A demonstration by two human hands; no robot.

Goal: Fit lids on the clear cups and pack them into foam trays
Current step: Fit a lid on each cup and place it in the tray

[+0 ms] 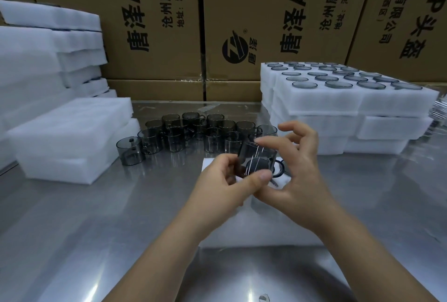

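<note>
Above the steel table [121, 205], both hands hold one clear smoky cup [258, 156] tilted on its side. My left hand [225, 185] grips its lower left side, thumb across the front. My right hand [295, 168] pinches it from the right, index finger on its top rim and the other fingers spread. A dark round lid [257, 165] shows at the cup. Several more clear cups [191, 134] stand in a cluster behind. A dark ring [280, 168] lies on a white foam piece [210, 163] under the hands.
Stacked foam trays [350, 103] at the right hold several lidded cups [338, 76] in their top layer. Foam trays [72, 137] are piled at the left, with a taller stack [48, 55] behind. Cardboard boxes [242, 23] wall the back.
</note>
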